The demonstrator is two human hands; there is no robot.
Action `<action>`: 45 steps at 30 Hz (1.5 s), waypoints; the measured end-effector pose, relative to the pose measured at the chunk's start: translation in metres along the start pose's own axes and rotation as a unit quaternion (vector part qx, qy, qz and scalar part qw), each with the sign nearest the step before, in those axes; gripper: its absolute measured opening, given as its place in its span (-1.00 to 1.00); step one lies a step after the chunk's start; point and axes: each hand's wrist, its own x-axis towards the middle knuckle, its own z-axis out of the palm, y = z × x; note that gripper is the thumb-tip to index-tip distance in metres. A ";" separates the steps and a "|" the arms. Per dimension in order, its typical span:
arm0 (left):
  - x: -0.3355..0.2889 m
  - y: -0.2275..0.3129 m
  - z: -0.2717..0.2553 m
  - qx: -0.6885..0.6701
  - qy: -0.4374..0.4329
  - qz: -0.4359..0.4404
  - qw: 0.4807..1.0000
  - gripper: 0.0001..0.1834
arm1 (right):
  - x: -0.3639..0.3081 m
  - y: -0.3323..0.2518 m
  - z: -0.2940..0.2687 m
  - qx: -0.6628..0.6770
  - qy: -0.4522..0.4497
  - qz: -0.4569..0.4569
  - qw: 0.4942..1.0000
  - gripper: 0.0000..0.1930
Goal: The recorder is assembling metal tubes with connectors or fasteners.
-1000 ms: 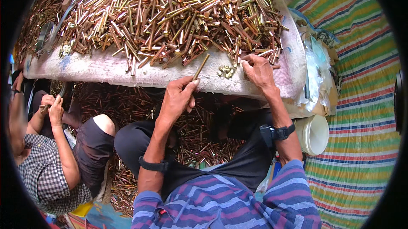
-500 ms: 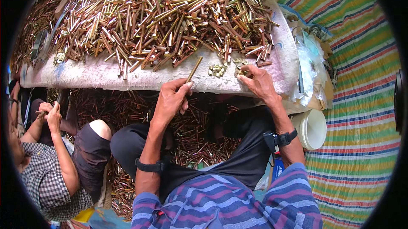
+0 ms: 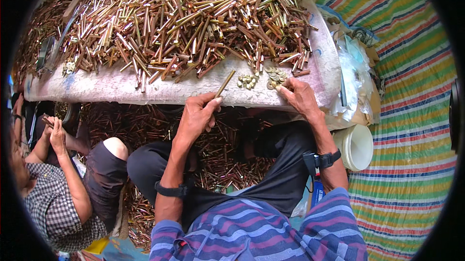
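A thin brass tube (image 3: 225, 83) is pinched in the left hand (image 3: 197, 115) at the centre of the frame; the fingers are curled shut around its lower end, and its upper end is tilted up and to the right over the board (image 3: 111, 89). Since 1 second ago this hand has been drawn slightly back toward the near edge of the board, with the tube kept in the grip throughout; no release of it is shown.

The right hand (image 3: 301, 97), right of centre, has been brought leftward and down onto the small heap of brass caps (image 3: 275, 75); its fingertips are now bent onto the near side of that heap, and whether a cap is pinched cannot be told, the fingertips being too small to read. A second, smaller cluster of caps (image 3: 247, 81) lies just beside the heap, between the 2 hands.

From this it is judged that a cap is being picked to be matched with the held tube, and that the fitting itself is not yet done.

The great pile of tubes (image 3: 184, 23) fills the upper half of the frame; more tubes (image 3: 145, 125) are strewn below the board. At the lower left a second person (image 3: 58, 198) in a checked shirt is seated with both hands raised; a white bucket (image 3: 356, 147) stands at the right on a striped mat (image 3: 411, 82).
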 end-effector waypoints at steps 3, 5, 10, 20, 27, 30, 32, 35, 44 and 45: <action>-0.001 -0.004 0.000 0.001 -0.013 -0.002 1.000 -0.71 | 0.002 0.004 -0.002 -0.011 0.003 0.001 1.000 -0.74; -0.001 -0.003 0.000 0.004 -0.022 -0.013 1.000 -0.70 | 0.002 0.011 -0.002 -0.023 0.025 -0.073 0.997 -0.78; -0.001 -0.005 0.001 0.016 -0.028 -0.005 0.999 -0.71 | 0.006 0.008 -0.004 0.051 0.057 -0.099 0.992 -0.79; -0.003 -0.003 0.008 0.025 -0.049 -0.007 0.998 -0.74 | 0.010 -0.072 0.015 0.504 -0.031 0.018 0.863 -0.80; -0.005 0.002 0.007 0.016 -0.047 -0.001 0.999 -0.75 | 0.016 -0.094 0.034 0.540 -0.083 0.047 0.836 -0.78; -0.006 0.005 0.008 0.011 -0.037 0.000 0.999 -0.77 | 0.017 -0.093 0.041 0.557 -0.080 0.061 0.824 -0.77; -0.006 0.006 0.007 0.015 -0.029 0.001 0.999 -0.78 | 0.013 -0.096 0.044 0.567 -0.077 0.057 0.818 -0.76; -0.006 0.004 0.005 0.007 -0.036 0.003 0.999 -0.78 | 0.003 -0.109 0.046 0.513 -0.090 -0.004 0.854 -0.71; -0.008 0.010 0.005 -0.021 0.009 -0.003 1.000 -0.76 | 0.036 -0.074 0.037 0.386 -0.029 0.004 0.922 -0.69; -0.007 0.009 0.005 -0.022 0.009 -0.002 1.000 -0.76 | 0.044 -0.071 0.039 0.306 0.016 -0.007 0.952 -0.69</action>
